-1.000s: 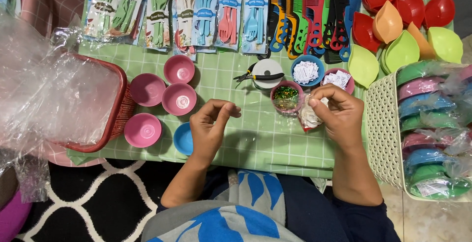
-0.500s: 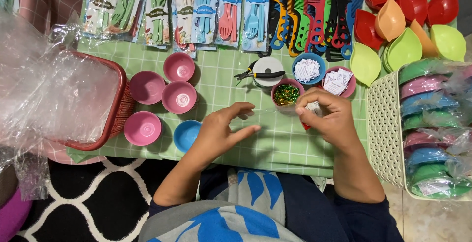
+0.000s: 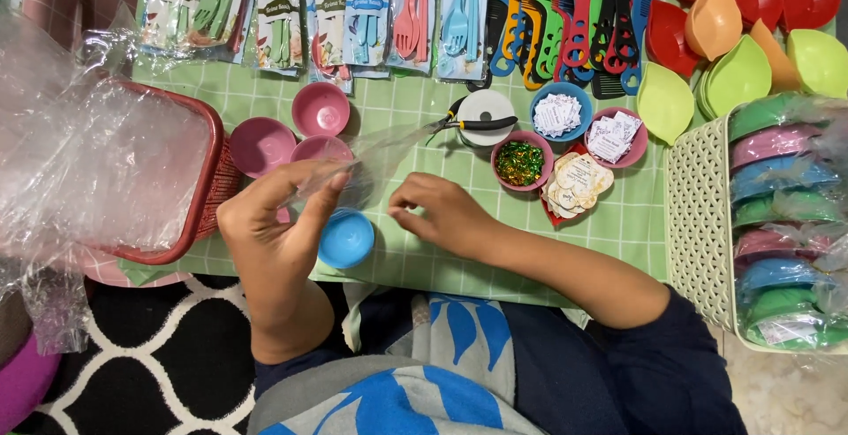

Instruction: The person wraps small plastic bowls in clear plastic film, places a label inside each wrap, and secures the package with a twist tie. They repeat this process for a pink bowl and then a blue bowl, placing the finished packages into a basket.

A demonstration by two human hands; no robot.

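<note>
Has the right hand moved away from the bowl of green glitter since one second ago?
Yes. The right hand has moved left, away from the glitter bowl, toward the small blue bowl.

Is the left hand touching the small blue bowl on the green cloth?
Cannot tell. In the head view the left hand overlaps the edge of the blue bowl, but it holds a clear plastic bag and may hover above the bowl.

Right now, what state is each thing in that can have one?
Left hand: grip closed on the clear plastic bag.
Right hand: fingers curled, nothing visibly held.
Blue bowl: upright, empty.
Pink bowl: upright, empty.
Bowl of glittery bits: filled.
Red basket: stuffed with clear plastic.
</note>
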